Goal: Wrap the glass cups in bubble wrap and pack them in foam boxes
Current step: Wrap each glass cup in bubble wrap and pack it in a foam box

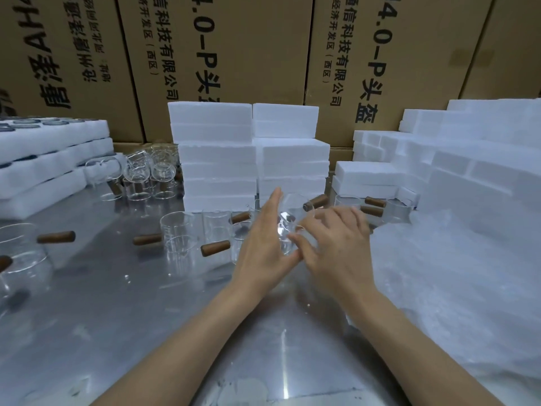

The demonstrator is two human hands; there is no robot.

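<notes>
Person showing two bare forearms, no sleeves reaching into view. Left hand point(265, 244) and right hand point(336, 244) wearing no gloves, no rings, no watch or wristband. Fingernails appearing short, unpainted. Motion blurring right hand's fingers.
</notes>
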